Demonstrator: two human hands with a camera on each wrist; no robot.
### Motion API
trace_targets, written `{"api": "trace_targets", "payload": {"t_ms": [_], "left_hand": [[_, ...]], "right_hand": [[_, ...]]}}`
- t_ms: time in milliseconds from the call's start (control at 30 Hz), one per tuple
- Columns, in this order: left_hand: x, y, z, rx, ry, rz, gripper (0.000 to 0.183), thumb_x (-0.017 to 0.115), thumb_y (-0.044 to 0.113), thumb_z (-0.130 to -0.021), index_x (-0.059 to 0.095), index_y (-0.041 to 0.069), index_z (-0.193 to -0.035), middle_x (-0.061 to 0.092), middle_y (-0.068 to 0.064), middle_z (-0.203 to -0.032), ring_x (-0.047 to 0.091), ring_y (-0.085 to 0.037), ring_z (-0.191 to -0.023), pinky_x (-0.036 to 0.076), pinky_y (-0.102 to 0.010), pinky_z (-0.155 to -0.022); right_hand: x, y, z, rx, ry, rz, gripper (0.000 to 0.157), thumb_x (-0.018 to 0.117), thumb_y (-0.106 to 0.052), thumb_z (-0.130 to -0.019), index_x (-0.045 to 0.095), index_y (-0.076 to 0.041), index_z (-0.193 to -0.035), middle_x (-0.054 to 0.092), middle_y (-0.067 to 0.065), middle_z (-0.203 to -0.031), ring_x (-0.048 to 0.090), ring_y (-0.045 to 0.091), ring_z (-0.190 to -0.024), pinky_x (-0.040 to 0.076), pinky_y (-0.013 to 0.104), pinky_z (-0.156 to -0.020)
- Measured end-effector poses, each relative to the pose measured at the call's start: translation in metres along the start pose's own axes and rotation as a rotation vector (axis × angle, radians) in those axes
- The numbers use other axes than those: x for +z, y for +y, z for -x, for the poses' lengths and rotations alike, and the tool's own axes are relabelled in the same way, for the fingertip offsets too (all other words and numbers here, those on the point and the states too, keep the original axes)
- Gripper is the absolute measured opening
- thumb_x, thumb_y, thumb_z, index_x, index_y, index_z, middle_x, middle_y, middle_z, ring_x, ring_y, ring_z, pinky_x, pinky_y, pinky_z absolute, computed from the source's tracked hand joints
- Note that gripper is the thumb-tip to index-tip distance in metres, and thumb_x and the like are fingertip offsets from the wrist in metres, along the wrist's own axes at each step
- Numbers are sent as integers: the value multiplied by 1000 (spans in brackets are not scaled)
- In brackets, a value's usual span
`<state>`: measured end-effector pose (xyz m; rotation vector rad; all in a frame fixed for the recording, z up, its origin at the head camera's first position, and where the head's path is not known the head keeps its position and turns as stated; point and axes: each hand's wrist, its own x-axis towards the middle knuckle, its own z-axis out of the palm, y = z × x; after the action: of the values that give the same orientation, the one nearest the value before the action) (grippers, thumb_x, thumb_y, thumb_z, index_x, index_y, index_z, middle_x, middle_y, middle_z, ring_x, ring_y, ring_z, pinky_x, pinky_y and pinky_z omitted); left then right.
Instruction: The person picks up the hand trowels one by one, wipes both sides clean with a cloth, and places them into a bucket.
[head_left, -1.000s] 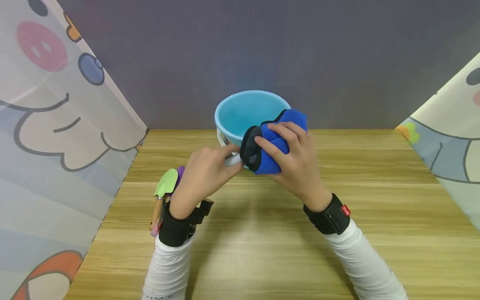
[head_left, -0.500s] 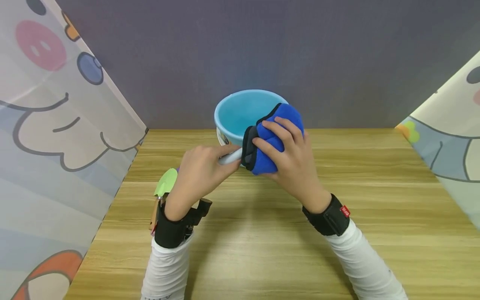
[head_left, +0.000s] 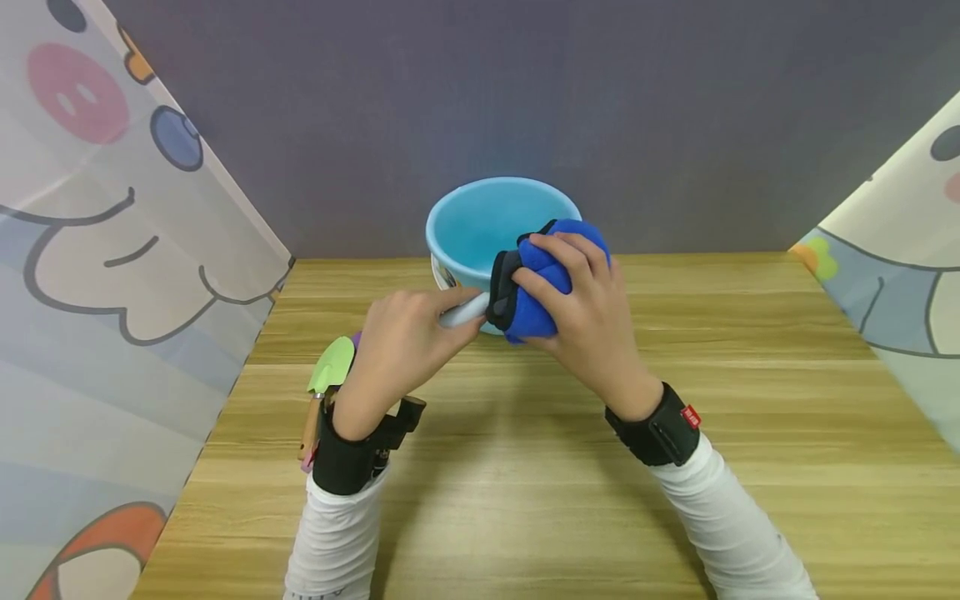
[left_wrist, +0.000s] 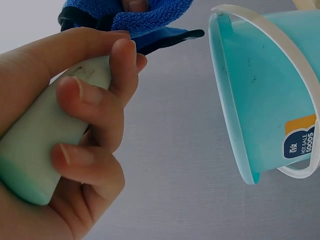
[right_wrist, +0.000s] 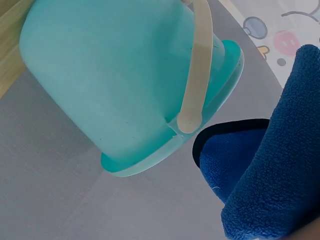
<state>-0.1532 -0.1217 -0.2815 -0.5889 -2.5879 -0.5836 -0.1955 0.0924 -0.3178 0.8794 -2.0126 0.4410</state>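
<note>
My left hand (head_left: 408, 333) grips a pale handle (head_left: 465, 311). In the left wrist view the fingers curl round this handle (left_wrist: 37, 145), which has a greener end and dark smudges. A blue terry cloth (head_left: 542, 308) with black edging is bunched at the handle's other end and hides whatever part lies there. My right hand (head_left: 588, 321) holds the cloth from the right, fingers bent over its top. Both hands are up in front of a light blue bucket (head_left: 472, 204). The cloth (right_wrist: 280, 170) fills the lower right of the right wrist view.
The bucket stands by the grey back wall (head_left: 360, 150) and has a white carrying handle (left_wrist: 295, 55) and a label (left_wrist: 300, 142). A green trowel (head_left: 332, 364) with a wooden handle lies on the wooden table (head_left: 712, 358), partly behind the left wrist. Something purple (head_left: 356, 337) shows beside it.
The right hand and cloth rise slightly, then dip again, and the cloth is bunched differently. The left hand has shifted slightly left, with more of the pale handle showing.
</note>
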Motion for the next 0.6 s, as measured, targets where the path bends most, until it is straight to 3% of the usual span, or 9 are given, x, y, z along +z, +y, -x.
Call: {"api": "trace_targets", "payload": {"t_ms": [200, 600], "left_hand": [[1, -1, 0, 0, 9, 6, 23, 69, 29, -84, 78, 17, -101, 56, -1, -53, 45, -15, -46, 30, -26, -43], [-1, -1, 1, -15, 5, 29, 25, 70, 30, -84, 78, 17, -104, 60, -2, -56, 45, -14, -46, 29, -25, -43]], "right_hand": [[-2, 2, -1, 42, 9, -11, 62, 90, -37, -58, 66, -14, -111, 55, 22, -131, 46, 42, -122, 45, 65, -91], [-3, 5, -1, 99, 65, -30, 54, 88, -31, -64, 65, -9, -107, 57, 25, -127, 50, 42, -116, 46, 61, -93]]}}
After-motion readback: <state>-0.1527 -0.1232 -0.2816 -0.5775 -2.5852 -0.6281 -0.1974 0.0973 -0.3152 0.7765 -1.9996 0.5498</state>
